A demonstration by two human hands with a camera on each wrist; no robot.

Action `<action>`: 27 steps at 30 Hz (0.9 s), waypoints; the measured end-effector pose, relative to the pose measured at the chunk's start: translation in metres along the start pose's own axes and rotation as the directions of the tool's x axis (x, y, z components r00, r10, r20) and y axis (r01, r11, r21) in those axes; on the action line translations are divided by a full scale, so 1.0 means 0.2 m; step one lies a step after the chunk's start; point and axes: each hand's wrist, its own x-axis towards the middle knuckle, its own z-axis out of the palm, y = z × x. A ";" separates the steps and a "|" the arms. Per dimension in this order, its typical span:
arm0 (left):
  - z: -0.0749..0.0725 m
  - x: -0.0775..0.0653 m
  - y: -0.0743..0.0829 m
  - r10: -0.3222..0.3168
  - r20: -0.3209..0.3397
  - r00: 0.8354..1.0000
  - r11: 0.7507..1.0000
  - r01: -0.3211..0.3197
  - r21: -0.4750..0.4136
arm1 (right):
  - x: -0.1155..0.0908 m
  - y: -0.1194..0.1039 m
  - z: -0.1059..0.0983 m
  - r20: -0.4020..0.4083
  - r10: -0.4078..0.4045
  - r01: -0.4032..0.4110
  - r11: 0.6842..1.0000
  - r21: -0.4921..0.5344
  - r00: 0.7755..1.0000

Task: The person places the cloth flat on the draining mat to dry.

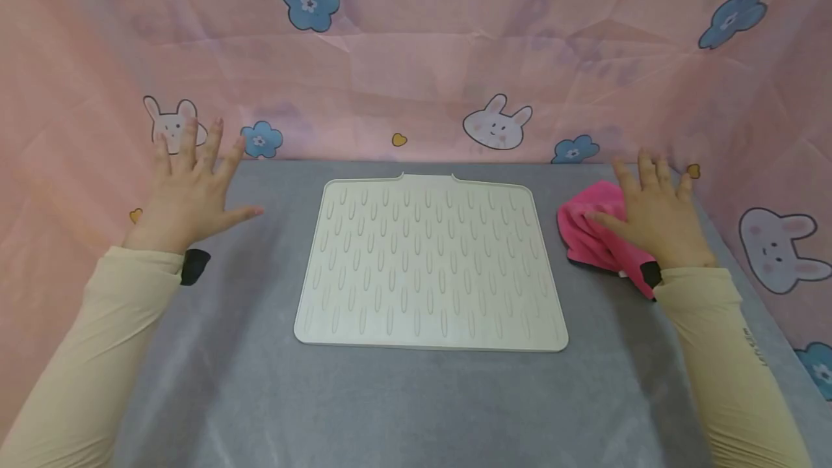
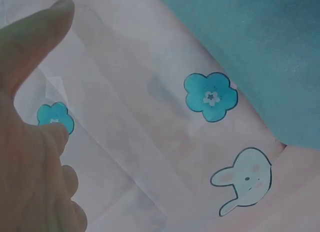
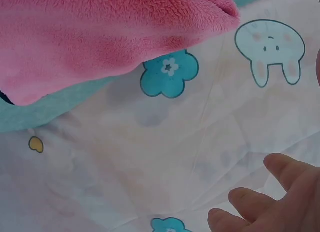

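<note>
My left hand (image 1: pixel 195 197) is raised at the left with its fingers spread, holding nothing. At the right, my right hand (image 1: pixel 663 219) is also spread and holds nothing; it is nearest to a crumpled pink plush cloth (image 1: pixel 594 226), part of which it hides from the head camera. In the right wrist view the same cloth (image 3: pixel 115 37) fills the upper left, apart from the visible fingers (image 3: pixel 255 204). Between the hands lies a cream rectangular mat (image 1: pixel 429 266) with rows of raised oval ridges and a tab at its far edge.
A grey cloth-covered table (image 1: pixel 416 410) lies under everything. Pink curtain fabric (image 1: pixel 403 56) with flowers, rabbits and clouds hangs behind it and at both sides. Both forearms, in cream sleeves (image 1: pixel 721 352), reach in from the near corners.
</note>
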 end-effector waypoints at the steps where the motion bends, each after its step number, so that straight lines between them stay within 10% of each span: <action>1: 0.01 0.00 0.00 -0.001 0.004 1.000 1.000 0.001 -0.004 | 0.00 0.00 0.00 0.002 -0.001 0.001 1.000 0.001 1.000; 17: 0.46 -0.17 0.27 0.131 0.209 0.969 0.991 -0.125 -0.044 | 0.01 0.00 0.06 0.037 -0.024 0.025 0.999 -0.033 0.999; 27: 0.58 -0.25 0.40 0.141 0.240 0.961 0.981 -0.104 -0.164 | 0.01 0.00 0.15 0.100 -0.072 0.070 0.997 0.017 0.992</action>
